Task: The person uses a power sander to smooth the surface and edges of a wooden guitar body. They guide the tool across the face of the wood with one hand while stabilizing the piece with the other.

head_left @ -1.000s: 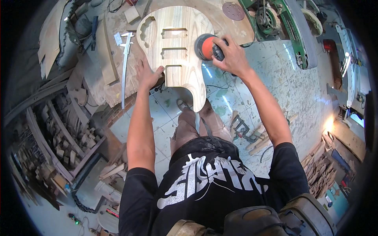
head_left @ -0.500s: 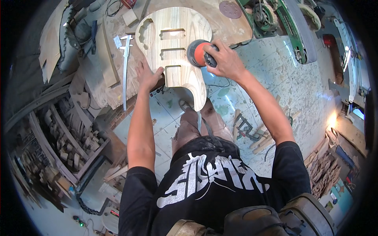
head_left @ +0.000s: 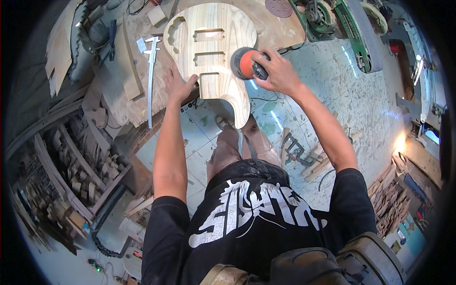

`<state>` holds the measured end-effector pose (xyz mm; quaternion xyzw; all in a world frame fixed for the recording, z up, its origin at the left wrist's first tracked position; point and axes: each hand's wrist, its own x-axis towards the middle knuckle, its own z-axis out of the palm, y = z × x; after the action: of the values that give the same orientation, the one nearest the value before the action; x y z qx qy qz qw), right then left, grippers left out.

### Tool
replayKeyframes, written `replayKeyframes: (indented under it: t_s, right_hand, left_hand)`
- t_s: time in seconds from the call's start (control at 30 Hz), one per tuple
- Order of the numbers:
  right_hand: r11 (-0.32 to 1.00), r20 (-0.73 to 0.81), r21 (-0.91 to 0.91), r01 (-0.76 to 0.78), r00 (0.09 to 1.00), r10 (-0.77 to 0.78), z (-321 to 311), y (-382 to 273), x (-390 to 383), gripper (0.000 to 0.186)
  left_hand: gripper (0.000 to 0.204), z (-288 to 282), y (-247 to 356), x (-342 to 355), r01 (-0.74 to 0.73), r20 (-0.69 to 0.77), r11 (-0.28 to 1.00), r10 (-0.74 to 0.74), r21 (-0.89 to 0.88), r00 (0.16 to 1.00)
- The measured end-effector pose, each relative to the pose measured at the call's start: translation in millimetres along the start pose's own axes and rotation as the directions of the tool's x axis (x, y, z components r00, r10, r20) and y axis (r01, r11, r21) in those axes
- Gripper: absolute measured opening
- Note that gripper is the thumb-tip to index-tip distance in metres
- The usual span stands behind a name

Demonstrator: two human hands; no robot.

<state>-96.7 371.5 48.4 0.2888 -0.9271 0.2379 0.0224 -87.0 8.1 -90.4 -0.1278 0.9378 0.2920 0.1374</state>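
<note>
A pale wooden guitar body with several routed cavities lies on the workbench, its curved horn reaching past the bench edge toward me. My right hand grips an orange and black random orbital sander by its top. The sander's round pad sits at the body's right edge, by the waist; whether it touches cannot be made out. My left hand rests against the body's lower left edge, thumb apart and fingers spread beside the wood. Some fingertips are hard to see there.
Left of the body, a caliper and a wooden strip lie on the workbench. A sanding disc is at the far right of the bench. Beyond stands a green belt machine. Clamps and offcuts lie on the tiled floor.
The sander and my right hand have shifted slightly right along the body's edge. The guitar body appears a little higher in view. My left hand stays beside it.
</note>
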Motion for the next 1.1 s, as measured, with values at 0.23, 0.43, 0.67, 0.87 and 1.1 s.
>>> replayKeyframes:
  t_s: [0.23, 0.43, 0.67, 0.87, 1.1]
  right_hand:
    - [0.998, 0.14, 0.023, 0.053, 0.989, -0.056, -1.4, -14.7, -30.4, 0.057]
    - [0.999, 0.151, 0.035, 0.017, 0.988, -0.022, -7.1, -23.7, -47.1, 0.057]
    - [0.999, 0.125, 0.041, -0.027, 0.992, 0.021, 0.1, -37.1, -77.9, 0.056]
    - [0.998, 0.192, 0.069, 0.002, 0.981, -0.015, 2.9, -59.5, -107.6, 0.057]
    - [0.997, 0.085, 0.018, -0.079, 0.993, 0.077, 8.7, -71.2, -126.1, 0.059]
  left_hand:
    - [0.116, 2.7, -8.1, -0.8, -0.014, -0.02, 1.0, 0.013, -0.021, 1.0]
    - [0.115, -0.6, -3.5, -0.2, -0.007, 0.007, 1.0, 0.007, -0.025, 1.0]
    - [0.116, -1.8, -4.2, 2.8, -0.014, 0.034, 0.999, 0.015, -0.035, 0.999]
    - [0.12, -1.9, -2.4, 2.5, 0.011, 0.034, 0.999, -0.01, -0.031, 0.999]
    - [0.121, -1.3, -1.9, 5.9, 0.008, 0.042, 1.0, -0.007, -0.03, 0.999]
